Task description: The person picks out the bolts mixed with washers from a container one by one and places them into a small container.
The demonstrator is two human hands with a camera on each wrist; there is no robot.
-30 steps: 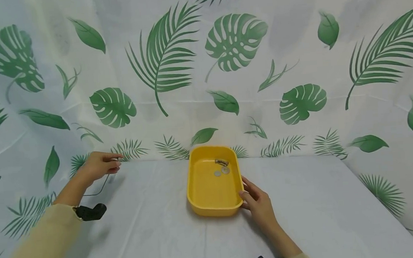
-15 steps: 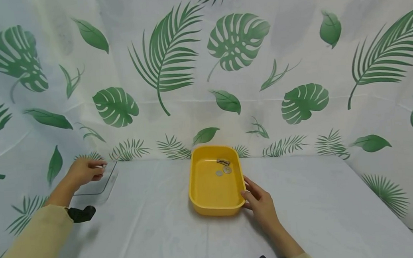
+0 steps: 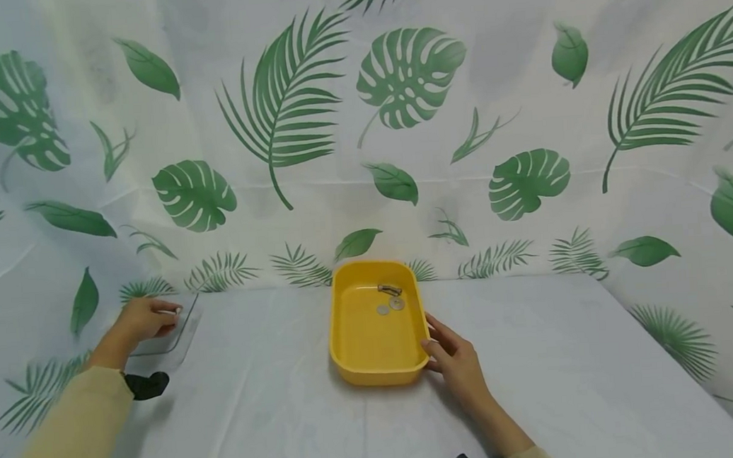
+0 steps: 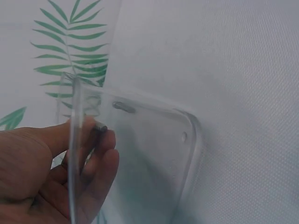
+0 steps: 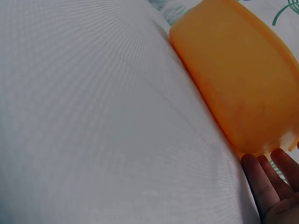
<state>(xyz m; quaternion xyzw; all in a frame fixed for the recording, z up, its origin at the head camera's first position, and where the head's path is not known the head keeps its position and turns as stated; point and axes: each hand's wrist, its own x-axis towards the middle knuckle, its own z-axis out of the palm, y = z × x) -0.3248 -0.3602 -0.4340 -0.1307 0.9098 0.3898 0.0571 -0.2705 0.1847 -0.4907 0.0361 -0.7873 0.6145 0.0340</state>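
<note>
In the head view my left hand (image 3: pixel 145 321) is low over a clear plastic container (image 3: pixel 179 346) at the left. Its thumb and fingers pinch a small silvery piece (image 4: pixel 101 126), whose kind I cannot tell. Through the clear wall in the left wrist view show an elongated dark metal piece (image 4: pixel 124 108) and a small pale oval piece (image 4: pixel 184 137). My right hand (image 3: pixel 460 366) holds the near right side of a yellow tray (image 3: pixel 383 377), thumb at the rim and fingers against the outside. Inside the tray lie a nail clipper (image 3: pixel 389 290) and two silvery discs (image 3: pixel 396 303).
A white cloth (image 3: pixel 278 420) covers the table. Behind it and at the sides hangs a white sheet with green leaves (image 3: pixel 303 191). The yellow tray stands near the back edge at the middle, well to the right of the clear container.
My left hand has moved left and then down over the clear container, so that more of the container shows. My right hand and the yellow tray stay in place; the view shifts slightly.
</note>
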